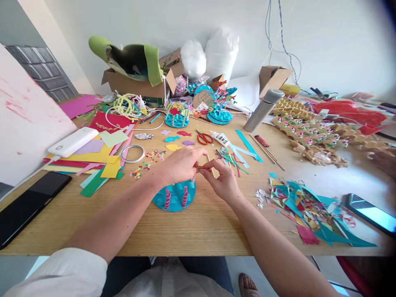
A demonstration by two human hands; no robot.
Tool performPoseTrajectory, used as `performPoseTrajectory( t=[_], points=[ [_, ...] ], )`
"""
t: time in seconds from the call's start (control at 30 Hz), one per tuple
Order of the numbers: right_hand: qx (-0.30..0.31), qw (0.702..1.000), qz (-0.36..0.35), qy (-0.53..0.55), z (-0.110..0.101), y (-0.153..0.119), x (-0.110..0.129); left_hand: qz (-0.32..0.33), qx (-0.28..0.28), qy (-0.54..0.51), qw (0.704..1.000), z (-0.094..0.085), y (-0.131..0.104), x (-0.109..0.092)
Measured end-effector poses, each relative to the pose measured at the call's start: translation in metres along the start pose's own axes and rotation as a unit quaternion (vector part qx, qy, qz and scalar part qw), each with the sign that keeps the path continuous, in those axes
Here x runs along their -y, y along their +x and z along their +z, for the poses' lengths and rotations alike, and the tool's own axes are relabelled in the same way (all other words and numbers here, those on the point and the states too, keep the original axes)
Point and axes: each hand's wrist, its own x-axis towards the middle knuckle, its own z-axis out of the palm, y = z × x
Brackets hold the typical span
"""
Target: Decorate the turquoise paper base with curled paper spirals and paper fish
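Both hands meet near the middle of the table with fingers pinched together. Between them is a thin red-orange strip (202, 168), apparently paper. My left hand (185, 164) pinches its left end, and my right hand (223, 178) pinches its right end. A thin wooden stick (210, 162) shows between the hands; whether it is held or lies on the table I cannot tell. Under my left hand sits a round blue paper base (175, 202) with pink twisted posts (167, 199) standing on it. My left hand hides its far part.
Red-handled scissors (204, 138), a glue bottle (220, 138) and paper fish (172, 139) lie beyond the hands. Paper scraps (305, 204) and a phone (371, 212) are at right. Coloured sheets (102, 159) and a black phone (32, 206) lie left. A grey flask (264, 110) stands behind.
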Motion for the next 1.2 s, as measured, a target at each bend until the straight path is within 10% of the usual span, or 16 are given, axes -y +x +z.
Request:
performPoseTrajectory(
  t=[0.87,1.2],
  points=[
    [0.037,0.993,0.077,0.086,-0.001,0.001,-0.007,-0.077,-0.137,-0.170,0.973,-0.051,-0.009,0.021],
    [-0.163,0.972,0.075,0.151,-0.011,0.004,-0.008,-0.046,-0.452,-0.193,0.870,-0.090,-0.026,0.035]
  ],
)
